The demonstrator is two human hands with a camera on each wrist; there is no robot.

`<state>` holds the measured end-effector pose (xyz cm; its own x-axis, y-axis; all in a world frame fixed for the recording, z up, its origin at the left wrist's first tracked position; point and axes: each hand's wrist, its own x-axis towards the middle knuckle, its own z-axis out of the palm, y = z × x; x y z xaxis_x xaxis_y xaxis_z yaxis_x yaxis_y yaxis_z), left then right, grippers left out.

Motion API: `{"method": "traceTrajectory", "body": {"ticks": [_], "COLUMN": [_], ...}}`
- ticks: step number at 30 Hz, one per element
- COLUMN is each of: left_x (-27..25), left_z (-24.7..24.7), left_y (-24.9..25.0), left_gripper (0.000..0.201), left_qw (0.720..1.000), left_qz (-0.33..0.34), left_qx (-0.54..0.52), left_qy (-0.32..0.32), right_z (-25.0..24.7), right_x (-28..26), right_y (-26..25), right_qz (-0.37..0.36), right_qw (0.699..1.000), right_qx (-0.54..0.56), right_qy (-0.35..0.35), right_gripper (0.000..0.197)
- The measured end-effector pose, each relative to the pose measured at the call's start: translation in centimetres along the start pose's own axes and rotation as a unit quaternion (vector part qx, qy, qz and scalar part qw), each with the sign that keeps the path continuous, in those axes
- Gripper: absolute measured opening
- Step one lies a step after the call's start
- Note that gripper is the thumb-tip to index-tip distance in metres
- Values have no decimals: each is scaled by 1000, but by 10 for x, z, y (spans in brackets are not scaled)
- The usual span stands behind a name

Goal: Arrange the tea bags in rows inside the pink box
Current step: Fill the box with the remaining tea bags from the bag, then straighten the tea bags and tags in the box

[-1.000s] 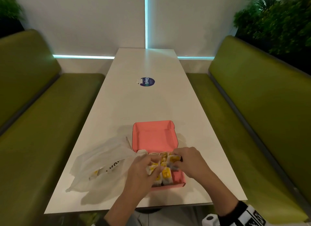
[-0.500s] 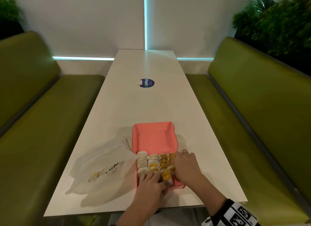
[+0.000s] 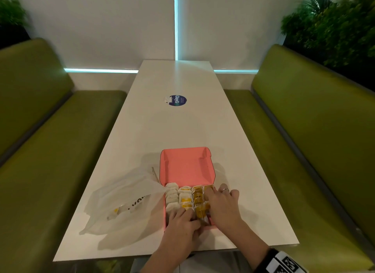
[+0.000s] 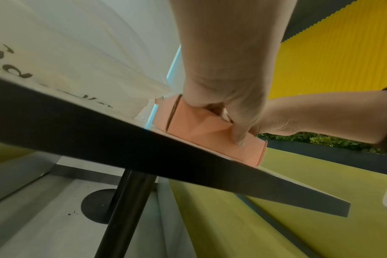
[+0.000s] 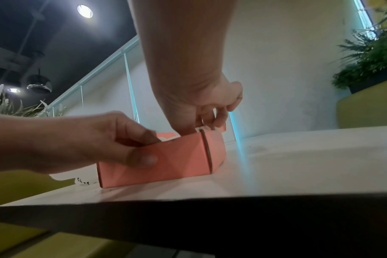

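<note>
Pink box open on white table, near its front edge, lid back; tea bags stand in rows inside; left hand grips front wall, thumb outside, fingers curled in on bags; right hand over rightmost row, fingers bent down, pinch unclear; plastic bag just left.
</note>
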<state>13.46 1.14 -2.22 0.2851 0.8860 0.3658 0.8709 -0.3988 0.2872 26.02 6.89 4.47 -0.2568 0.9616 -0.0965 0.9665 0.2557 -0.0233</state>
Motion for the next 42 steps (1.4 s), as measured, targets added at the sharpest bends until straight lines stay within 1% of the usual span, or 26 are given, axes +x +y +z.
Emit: {"method": "traceTrajectory", "body": {"ticks": [1,3,4,5,7,9,10,11,12,14,15,17,20,23,26,28,30,32,34,35,36,37,38,39,41,42], "left_x": [0,-2,-2,-2,-2,-2,-2,-2,-3,-4,-5,-6,-5,-4,-6,-8,-10,-18,-29,-35,-41,-47,-52,-57,-62,-62], "left_z": [0,1,1,1,1,1,1,1,3,5,5,5,3,2,1,-5,-21,-44,-71,-84,-96,-106,-113,-118,-122,-123], "left_y": [0,0,-1,-1,-2,-2,-2,-3,-4,-6,-6,-6,-4,-4,-2,0,0,-3,-12,-18,-24,-30,-38,-47,-65,-74], "left_gripper": [27,29,29,29,27,26,25,25,26,29,30,31,29,27,21,14,12,12,13,14,16,18,17,14,13,14], "left_qw": [1000,1000,1000,1000,1000,1000,1000,1000,1000,999,999,999,1000,1000,1000,999,992,982,966,952,936,923,914,909,901,899], "left_qz": [-3,-6,-6,-4,2,4,4,3,3,6,8,9,12,9,7,2,-12,-43,-110,-154,-203,-252,-297,-339,-408,-427], "left_qx": [5,10,9,10,13,6,2,1,2,8,11,13,6,12,9,-48,-109,-114,-61,-26,7,35,61,78,70,51], "left_qy": [-2,-3,-5,-6,-7,-5,-8,-14,-20,-32,-34,-36,-19,-9,0,21,70,145,227,263,286,288,268,231,131,85], "right_z": [2,8,8,4,6,12,10,8,5,1,2,4,5,6,7,5,-4,-17,-35,-43,-49,-53,-55,-57,-54,-50], "right_x": [-1,0,-1,0,2,7,9,9,8,7,7,2,-1,2,3,5,5,3,-1,-3,-5,-6,-6,-5,1,6], "right_y": [-2,-4,-6,-6,-4,-2,-2,-1,0,1,3,3,-3,-3,-1,1,2,1,-6,-13,-22,-34,-47,-62,-95,-112], "right_qz": [7,6,19,34,62,81,75,71,66,55,41,31,23,27,9,-11,-24,-27,-53,-81,-120,-163,-200,-230,-275,-292], "right_qw": [1000,1000,999,998,996,993,994,995,996,998,998,999,998,998,997,996,994,994,994,992,988,980,968,954,928,919], "right_qx": [11,11,14,18,21,40,28,23,22,16,13,-7,-17,-11,-24,-28,-30,-28,-16,-1,24,59,104,150,202,207], "right_qy": [16,23,31,56,68,70,80,71,55,38,46,19,-52,-62,-69,-81,-99,-102,-95,-93,-96,-100,-107,-117,-150,-167], "right_gripper": [50,52,51,53,59,58,57,55,48,24,17,21,23,24,25,23,26,32,30,29,28,28,27,27,29,30]}}
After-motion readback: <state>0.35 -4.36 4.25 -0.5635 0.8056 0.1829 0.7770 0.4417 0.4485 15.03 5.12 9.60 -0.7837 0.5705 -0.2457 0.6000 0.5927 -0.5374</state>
